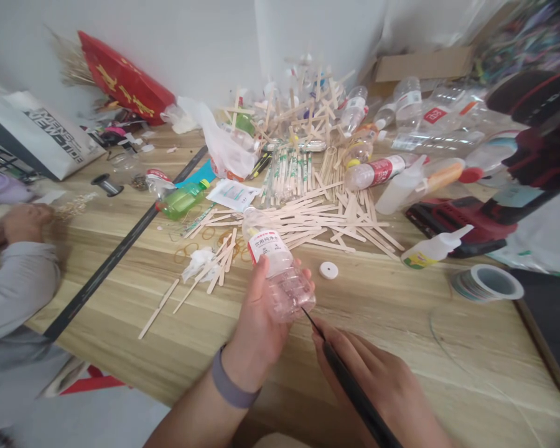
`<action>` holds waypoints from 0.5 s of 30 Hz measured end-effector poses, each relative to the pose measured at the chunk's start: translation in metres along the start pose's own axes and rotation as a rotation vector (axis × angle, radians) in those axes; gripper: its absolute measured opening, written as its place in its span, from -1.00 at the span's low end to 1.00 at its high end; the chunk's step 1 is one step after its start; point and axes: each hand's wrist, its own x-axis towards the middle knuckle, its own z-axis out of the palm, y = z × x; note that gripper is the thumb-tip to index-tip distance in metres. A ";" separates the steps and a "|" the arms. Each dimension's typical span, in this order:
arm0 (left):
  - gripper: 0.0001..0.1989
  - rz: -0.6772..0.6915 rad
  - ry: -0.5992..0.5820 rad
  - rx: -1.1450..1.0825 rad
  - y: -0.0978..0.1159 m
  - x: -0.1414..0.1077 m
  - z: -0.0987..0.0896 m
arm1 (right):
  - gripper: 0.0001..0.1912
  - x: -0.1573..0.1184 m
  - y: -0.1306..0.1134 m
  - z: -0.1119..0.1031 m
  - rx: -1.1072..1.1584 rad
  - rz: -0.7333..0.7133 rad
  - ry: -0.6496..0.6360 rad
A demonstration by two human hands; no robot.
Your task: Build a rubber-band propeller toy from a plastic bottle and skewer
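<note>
My left hand (pixel 266 305) is wrapped round a clear plastic water bottle (pixel 280 274) with a white and red label. The bottle tilts with its neck away from me and its base toward my right hand. Closed round a long black-handled tool with a thin pointed tip (pixel 340 370) is my right hand (pixel 373 379). The tip meets the bottle near its base; whether it has gone through the plastic I cannot tell. A small white disc (pixel 328 270) lies on the table just right of the bottle.
Wooden craft sticks (pixel 303 218) are heaped beyond the bottle. Glue bottles (pixel 436 249), a tape roll (pixel 488 283) and a red-black power tool (pixel 476 218) stand at right. A black strip (pixel 121 274) crosses the wooden table (pixel 168 361); another person's hand (pixel 28 222) rests beyond it at left.
</note>
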 end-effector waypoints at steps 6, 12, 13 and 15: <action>-0.59 0.024 0.028 0.013 -0.001 -0.001 0.003 | -0.63 0.006 0.003 -0.008 0.014 -0.014 -0.054; -0.54 0.121 0.057 0.068 -0.003 -0.003 0.007 | -0.61 0.002 0.009 -0.006 -0.011 -0.025 -0.011; -0.50 0.127 0.062 0.079 -0.004 -0.003 0.007 | -0.61 0.003 0.010 -0.008 -0.015 -0.028 -0.040; -0.45 0.143 0.078 0.092 -0.005 -0.003 0.008 | -0.62 0.004 0.013 -0.012 -0.012 -0.046 -0.083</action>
